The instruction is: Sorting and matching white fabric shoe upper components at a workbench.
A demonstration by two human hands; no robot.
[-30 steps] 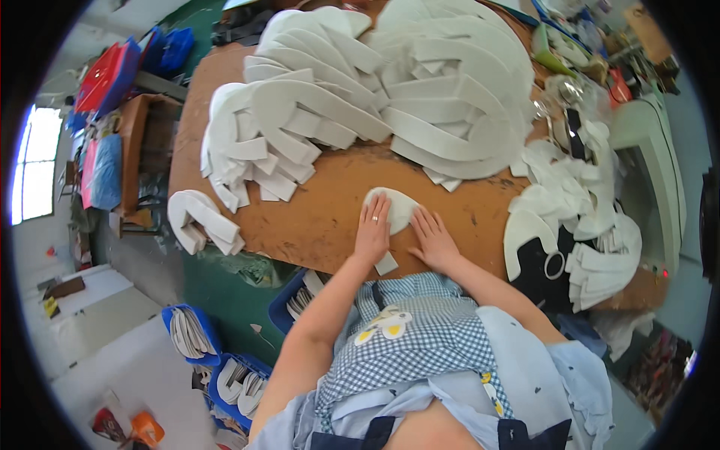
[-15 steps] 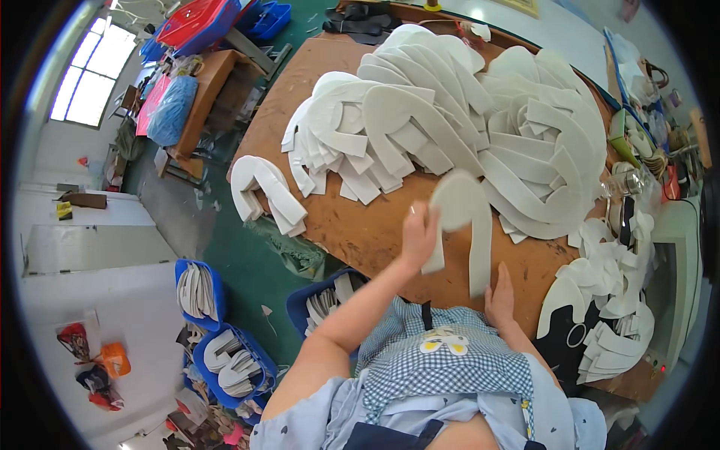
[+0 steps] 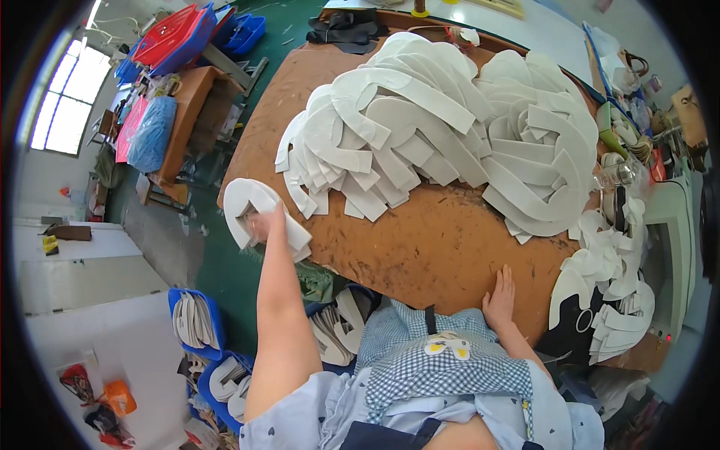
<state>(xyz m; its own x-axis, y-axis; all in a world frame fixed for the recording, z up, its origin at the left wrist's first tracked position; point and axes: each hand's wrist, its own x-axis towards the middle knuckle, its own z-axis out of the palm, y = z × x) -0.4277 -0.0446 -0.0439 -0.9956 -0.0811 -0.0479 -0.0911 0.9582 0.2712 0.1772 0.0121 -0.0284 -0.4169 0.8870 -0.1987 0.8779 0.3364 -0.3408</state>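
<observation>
A small stack of white curved cut pieces (image 3: 251, 206) lies at the table's left corner under the left hand (image 3: 264, 223), which presses on it; whether the fingers grip is hidden. The right hand (image 3: 500, 298) rests flat and empty on the brown table (image 3: 442, 247), well apart. Beyond both hands, a big heap of white pieces (image 3: 442, 127). Blue bins (image 3: 196, 321) sit below the left arm.

Views: I had only one, a head-worn fisheye.
Facing: it looked steeply down over the brown worktable (image 3: 420, 247).
Nearness: close above my own forearms, which entered from the lower edge.
Distortion: straight edges bent toward the rim.
</observation>
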